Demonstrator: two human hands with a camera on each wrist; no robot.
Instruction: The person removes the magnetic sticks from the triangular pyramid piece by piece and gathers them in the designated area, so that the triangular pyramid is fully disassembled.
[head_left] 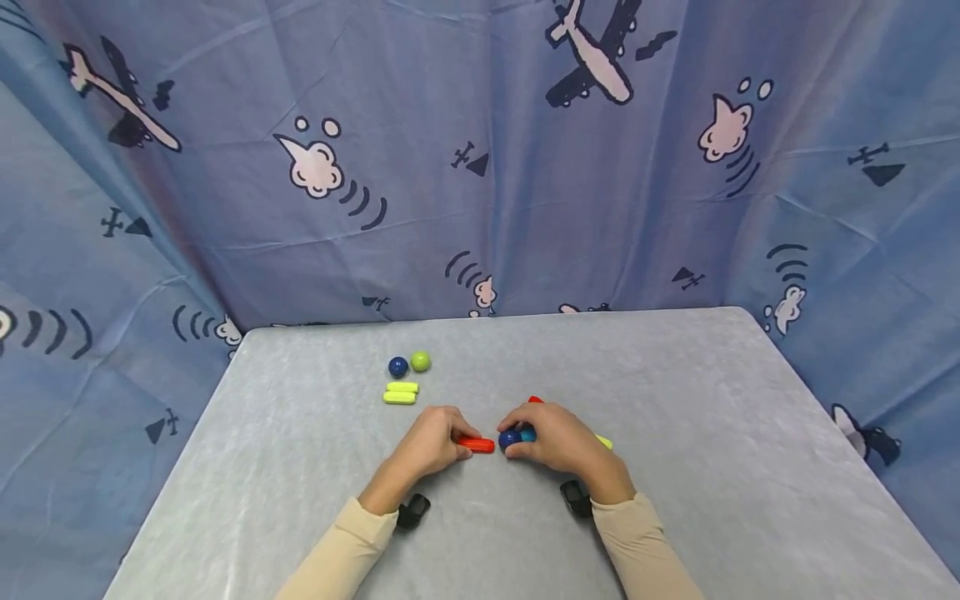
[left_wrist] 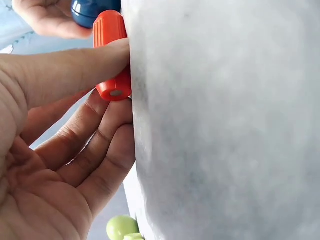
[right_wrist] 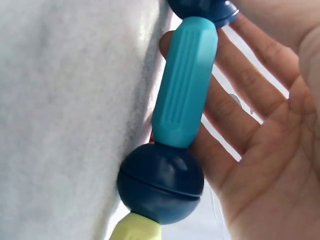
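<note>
The left hand (head_left: 431, 442) is pinching the orange rod (head_left: 477, 445), lying flat on the surface (head_left: 675, 400), its long axis pointing right toward the dark blue ball (head_left: 509, 439). The right hand (head_left: 555, 437) is gripping that ball's chain with the teal rod (right_wrist: 185, 82), just beside.

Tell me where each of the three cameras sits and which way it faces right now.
Head: worn on the head, facing forward and down at the grey table; both sleeved arms, left hand and right hand show.
Left wrist: beside the palm, looking along the tabletop at the orange rod the left hand's fingers pinch.
Right wrist: beside the palm, looking at the teal rod joined to a dark blue ball; palm and fingers show.
Shared: the orange rod appears in the head view and left wrist view.
</note>
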